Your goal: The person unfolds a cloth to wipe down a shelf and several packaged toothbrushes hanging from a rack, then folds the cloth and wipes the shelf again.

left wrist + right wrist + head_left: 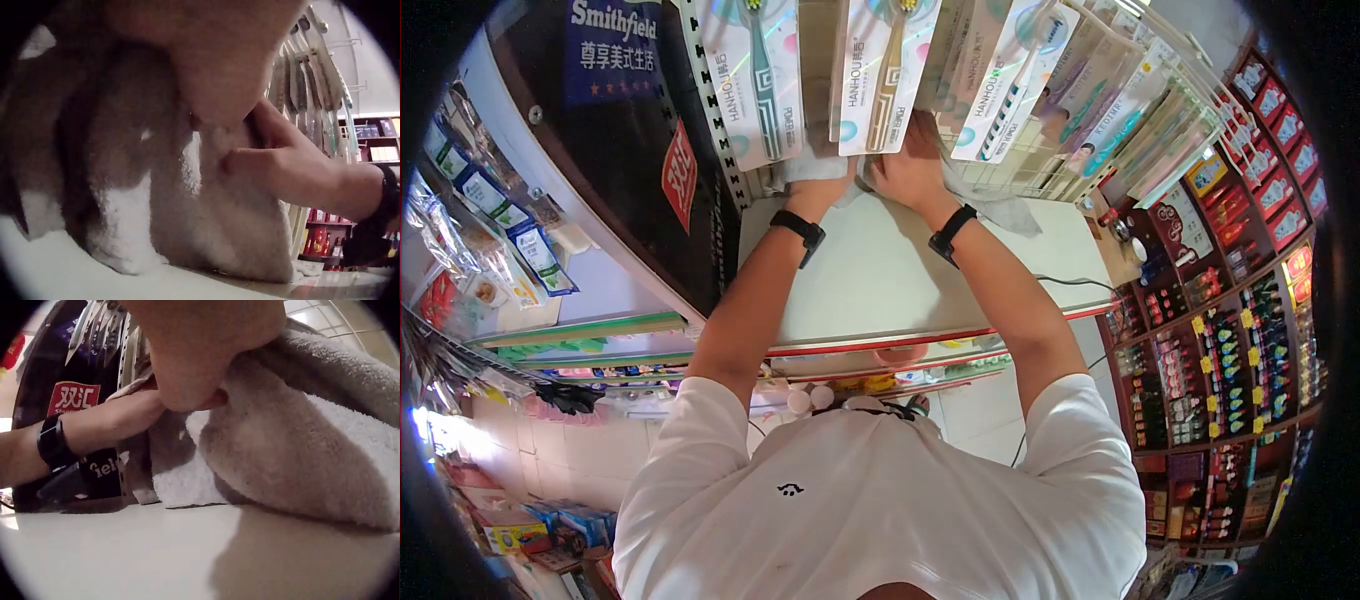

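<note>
A grey-white terry cloth hangs in folds at the back of a white shelf, its lower edge at the shelf surface. My left hand grips the cloth at the left, below the hanging toothbrush packs. Close to its right, my right hand grips the same cloth, with the thumb on the near side. In the left wrist view the right hand shows its thumb against the cloth. The right wrist view shows the left hand at the cloth's other part. Packs and folds hide most fingers.
Boxed toothbrushes hang right above the hands, with more packs on wire hooks to the right. A dark panel borders the left side. A red strip runs along the shelf's front edge. A black cable lies at the right.
</note>
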Tool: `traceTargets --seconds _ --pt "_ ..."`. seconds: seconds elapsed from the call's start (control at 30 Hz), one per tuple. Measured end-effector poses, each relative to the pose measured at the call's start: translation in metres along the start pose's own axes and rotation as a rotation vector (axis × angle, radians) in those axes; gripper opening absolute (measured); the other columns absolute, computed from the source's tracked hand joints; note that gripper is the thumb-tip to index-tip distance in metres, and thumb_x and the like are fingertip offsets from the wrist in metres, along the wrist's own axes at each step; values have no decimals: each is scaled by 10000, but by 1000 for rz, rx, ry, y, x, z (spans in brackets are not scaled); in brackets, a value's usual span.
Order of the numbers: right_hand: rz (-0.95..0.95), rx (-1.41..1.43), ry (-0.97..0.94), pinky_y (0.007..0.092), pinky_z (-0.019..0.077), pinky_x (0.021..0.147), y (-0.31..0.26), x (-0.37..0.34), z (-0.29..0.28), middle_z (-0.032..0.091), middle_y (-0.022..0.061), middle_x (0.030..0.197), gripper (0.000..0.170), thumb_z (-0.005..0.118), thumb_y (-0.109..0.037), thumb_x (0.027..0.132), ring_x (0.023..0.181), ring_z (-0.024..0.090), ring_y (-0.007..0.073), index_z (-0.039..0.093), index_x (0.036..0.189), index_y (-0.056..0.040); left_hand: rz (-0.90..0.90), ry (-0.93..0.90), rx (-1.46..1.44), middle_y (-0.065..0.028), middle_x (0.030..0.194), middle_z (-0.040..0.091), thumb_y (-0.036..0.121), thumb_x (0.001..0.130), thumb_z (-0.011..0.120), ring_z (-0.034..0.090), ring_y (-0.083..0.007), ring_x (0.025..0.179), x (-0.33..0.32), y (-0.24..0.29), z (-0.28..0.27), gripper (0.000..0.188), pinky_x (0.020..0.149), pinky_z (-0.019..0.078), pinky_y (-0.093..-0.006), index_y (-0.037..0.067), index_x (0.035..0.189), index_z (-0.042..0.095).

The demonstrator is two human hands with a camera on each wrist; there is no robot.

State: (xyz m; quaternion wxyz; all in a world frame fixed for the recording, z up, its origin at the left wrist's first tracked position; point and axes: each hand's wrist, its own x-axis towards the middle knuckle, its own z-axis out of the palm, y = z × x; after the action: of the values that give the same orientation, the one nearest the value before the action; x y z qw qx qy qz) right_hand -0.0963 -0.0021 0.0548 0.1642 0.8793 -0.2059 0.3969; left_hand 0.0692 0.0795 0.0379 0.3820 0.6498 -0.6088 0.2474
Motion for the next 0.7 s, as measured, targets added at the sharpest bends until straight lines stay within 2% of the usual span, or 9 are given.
traceTargets --seconds 0.03,0.1,0.23,0.3,0.33,0.4,0.43,0.5,0.7 --pt "3 5 -5 603 328 1184 0 2 5 499 296 1416 686 740 -234 749 1332 451 485 559 1365 9 -3 -7 2 -191 1285 643 305 926 662 607 -410 1150 0 -5 -1 428 938 489 -539 98 1300 639" --pt "-69 32 89 589 365 1158 1 12 14 542 267 1384 674 752 -242 733 1301 486 475 591 1348 -16 119 62 -20 -206 1255 653 248 888 729 625 -415 1115 10 -14 -5 445 905 513 -510 64 1284 644" --pt "-63 -20 120 553 416 1120 -7 26 23 593 212 1348 666 756 -249 730 1258 540 433 605 1345 -43 84 9 -89 -211 1241 664 209 868 762 649 -399 1106 30 -18 0 470 889 539 -480 34 1286 635" --pt "-27 258 119 507 449 1087 -5 36 27 627 173 1316 625 764 -242 752 1219 584 387 623 1338 -73 90 208 -389 -207 1180 695 192 880 760 677 -389 1076 27 -20 10 426 890 555 -460 17 1252 650" --pt "-23 259 117 507 449 1087 -7 35 26 627 173 1316 625 764 -242 752 1219 584 387 623 1338 -73 88 203 -390 -207 1180 695 192 880 760 677 -389 1076 26 -21 9 426 890 555 -460 17 1252 650" --pt "46 651 206 483 459 1075 -8 38 20 644 144 1312 585 779 -236 766 1202 606 354 648 1319 -97 53 136 -436 -208 1165 705 198 865 787 685 -380 1085 26 -22 5 457 915 554 -451 9 1256 644" --pt "49 653 205 483 459 1075 -7 39 20 644 144 1312 585 779 -236 766 1202 606 354 648 1319 -97 52 133 -436 -208 1165 705 198 865 787 685 -380 1085 24 -36 19 457 915 554 -451 9 1256 644" --pt "49 683 168 480 436 1097 -6 43 21 620 161 1343 620 790 -223 767 1236 580 362 618 1345 -78 -66 -59 -394 -184 1169 710 351 921 698 656 -382 1068 23 -60 37 415 950 501 -480 53 1211 688" --pt "49 764 61 472 368 1164 -1 54 30 546 212 1434 736 825 -185 770 1340 502 388 526 1422 -22 -109 -4 -527 -177 1136 716 317 916 706 670 -391 1026 32 -57 28 380 930 514 -486 54 1189 701"
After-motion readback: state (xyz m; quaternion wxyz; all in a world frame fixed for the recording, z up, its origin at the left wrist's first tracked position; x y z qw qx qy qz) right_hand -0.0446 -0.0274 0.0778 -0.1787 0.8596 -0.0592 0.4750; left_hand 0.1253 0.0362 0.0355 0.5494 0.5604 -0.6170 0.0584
